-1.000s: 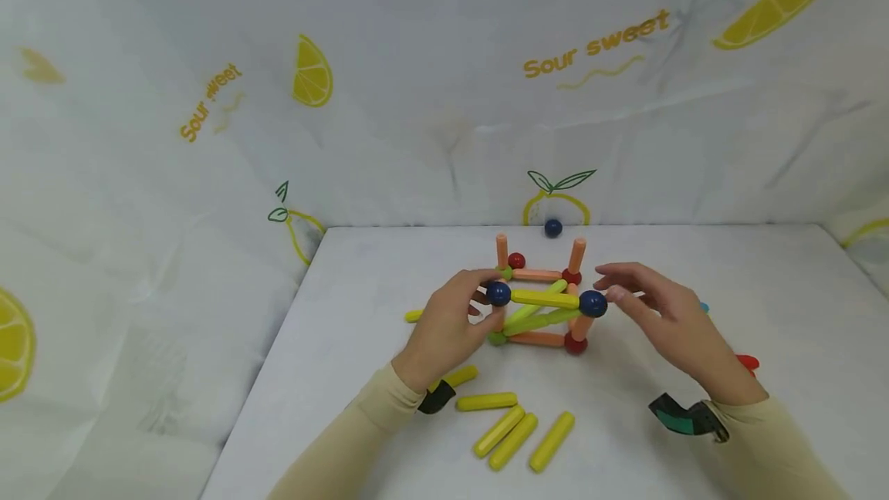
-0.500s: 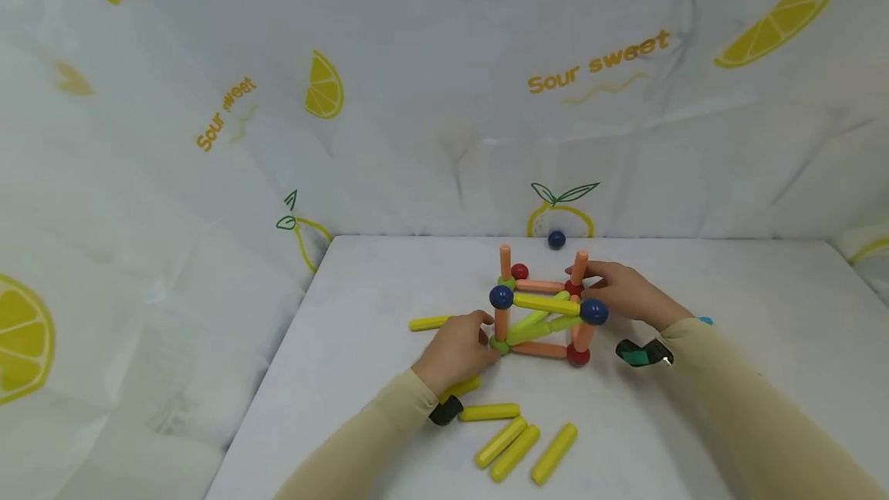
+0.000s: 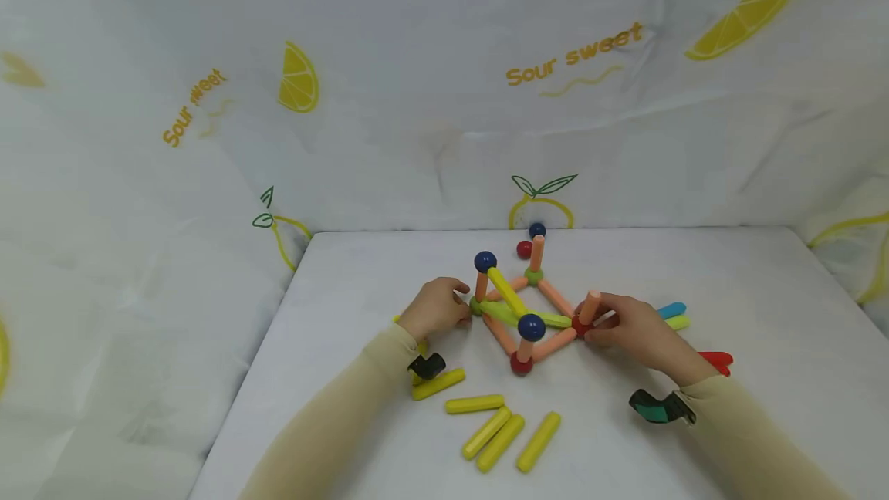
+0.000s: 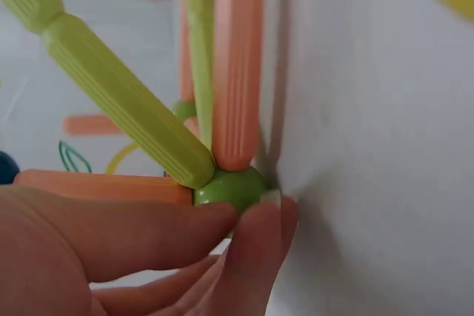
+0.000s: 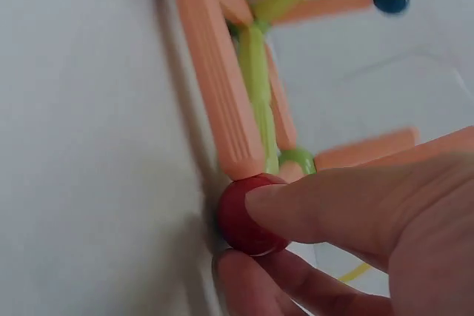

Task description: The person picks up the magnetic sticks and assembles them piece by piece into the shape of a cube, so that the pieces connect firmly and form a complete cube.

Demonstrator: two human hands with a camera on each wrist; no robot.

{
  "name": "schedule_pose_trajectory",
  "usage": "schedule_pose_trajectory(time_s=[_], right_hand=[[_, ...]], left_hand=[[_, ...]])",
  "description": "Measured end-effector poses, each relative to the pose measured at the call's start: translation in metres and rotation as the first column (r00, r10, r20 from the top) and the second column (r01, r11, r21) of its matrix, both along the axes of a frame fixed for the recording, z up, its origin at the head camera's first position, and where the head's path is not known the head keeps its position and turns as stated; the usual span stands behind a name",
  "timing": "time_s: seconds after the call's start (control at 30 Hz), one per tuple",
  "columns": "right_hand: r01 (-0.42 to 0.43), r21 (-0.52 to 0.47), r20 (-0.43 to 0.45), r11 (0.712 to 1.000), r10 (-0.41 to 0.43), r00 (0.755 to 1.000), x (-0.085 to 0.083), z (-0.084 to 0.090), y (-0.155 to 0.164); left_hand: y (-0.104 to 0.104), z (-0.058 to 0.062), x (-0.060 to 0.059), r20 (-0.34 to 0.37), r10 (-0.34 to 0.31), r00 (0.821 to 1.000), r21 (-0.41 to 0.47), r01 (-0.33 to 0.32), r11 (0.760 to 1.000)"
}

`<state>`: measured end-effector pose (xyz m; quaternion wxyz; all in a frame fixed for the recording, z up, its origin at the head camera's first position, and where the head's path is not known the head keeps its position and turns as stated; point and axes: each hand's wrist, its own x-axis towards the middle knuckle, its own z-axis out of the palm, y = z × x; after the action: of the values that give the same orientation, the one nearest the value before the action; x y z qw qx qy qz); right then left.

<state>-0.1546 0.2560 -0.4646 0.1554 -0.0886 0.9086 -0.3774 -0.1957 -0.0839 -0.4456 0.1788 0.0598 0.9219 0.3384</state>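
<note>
A frame of orange sticks and coloured balls stands on the table, one corner towards me. My left hand (image 3: pixel 439 305) pinches the green ball (image 4: pixel 233 186) at its left corner between thumb and fingers. At the right corner, the thumb and fingers of my right hand (image 3: pixel 628 330) grip a red ball (image 5: pixel 248 216), which has an upright orange stick (image 3: pixel 590 307) above it. A yellow stick (image 3: pixel 507 292) joins two blue balls, one on the left post (image 3: pixel 482 285) and one on the front post (image 3: pixel 526 349). Yellow-green sticks (image 4: pixel 122 98) run diagonally from the green ball.
Several loose yellow sticks (image 3: pixel 474 404) lie in front of the frame and by my left forearm. Behind it, a red ball (image 3: pixel 525 249) and a blue ball (image 3: pixel 538 231) sit near the back edge. Blue (image 3: pixel 671 310) and red sticks (image 3: pixel 715 359) lie beyond my right hand.
My left hand came down from a blue ball to the green ball; my right hand went to the red ball at the far right corner. The frame has turned clockwise as seen from above.
</note>
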Motion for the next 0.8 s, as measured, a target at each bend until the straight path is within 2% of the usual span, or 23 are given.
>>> schedule_pose_trajectory(time_s=[0.13, 0.27, 0.37, 0.47, 0.57, 0.63, 0.8], right_hand=[[0.000, -0.001, -0.044, 1.000, 0.000, 0.999, 0.012, -0.003, -0.024], [-0.025, -0.029, -0.063, 0.999, 0.023, 0.998, 0.019, -0.005, -0.047], [-0.056, -0.042, -0.070, 0.998, 0.053, 0.996, 0.017, -0.005, -0.060], [-0.077, -0.032, -0.056, 0.997, 0.075, 0.996, 0.012, -0.001, -0.064], [-0.059, 0.006, -0.046, 0.998, 0.060, 0.997, -0.003, 0.008, -0.057], [-0.024, 0.038, -0.066, 0.999, 0.026, 0.997, -0.021, 0.014, -0.048], [0.060, 0.115, -0.159, 0.992, -0.041, 0.986, -0.079, 0.015, -0.031]], left_hand=[[-0.017, 0.006, -0.013, 0.029, -0.021, 0.999, 0.031, 0.020, 0.999], [-0.032, 0.012, -0.019, 0.032, -0.029, 0.999, 0.077, 0.027, 0.997], [-0.048, 0.013, -0.018, -0.027, -0.009, 1.000, 0.079, 0.011, 0.997], [-0.065, 0.015, -0.015, -0.110, 0.014, 0.994, 0.040, -0.010, 0.999], [-0.080, 0.017, -0.010, -0.141, 0.034, 0.989, -0.028, -0.038, 0.999], [-0.089, 0.014, -0.007, -0.129, 0.029, 0.991, -0.085, -0.040, 0.996], [-0.100, -0.008, 0.001, -0.069, -0.030, 0.997, -0.140, 0.020, 0.990]])
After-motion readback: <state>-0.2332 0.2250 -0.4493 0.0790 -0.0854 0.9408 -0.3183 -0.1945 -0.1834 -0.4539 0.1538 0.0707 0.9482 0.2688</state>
